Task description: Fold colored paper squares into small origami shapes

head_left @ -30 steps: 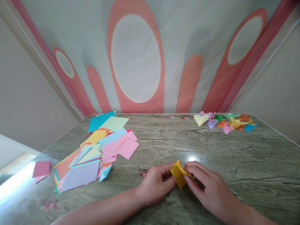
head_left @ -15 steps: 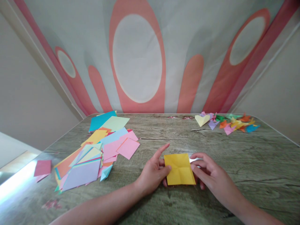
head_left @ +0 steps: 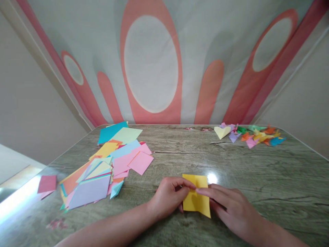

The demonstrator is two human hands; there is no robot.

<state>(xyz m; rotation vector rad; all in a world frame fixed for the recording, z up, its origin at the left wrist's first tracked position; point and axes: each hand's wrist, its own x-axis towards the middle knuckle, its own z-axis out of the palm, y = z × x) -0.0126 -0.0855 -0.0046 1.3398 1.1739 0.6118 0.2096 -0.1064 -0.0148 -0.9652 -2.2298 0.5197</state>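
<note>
A small square of yellow origami paper (head_left: pixel 196 202) with crease lines is between my two hands, just above the wooden-looking table. My left hand (head_left: pixel 171 195) pinches its left side, with the index finger reaching over the face of the sheet. From the other side, my right hand (head_left: pixel 228 204) grips the right edge, its fingertips lying on the paper's middle. The fingertips of both hands nearly meet near the centre. Behind the sheet, some fingers of each hand are hidden. The paper's lower right corner bends downward.
Loose coloured paper sheets (head_left: pixel 89 192) overlap on the left of the table (head_left: pixel 169 144), with a light-blue folded piece (head_left: pixel 116 189) beside them. Dark pink paper (head_left: pixel 47 184) lies at the far left edge. Several folded origami figures (head_left: pixel 259 135) sit at the back right, near a cream paper heart (head_left: pixel 222 132).
My left index finger has come down from pointing outward onto the paper. My right fingers have moved left across its face. The yellow sheet has shifted slightly downward and bent.
</note>
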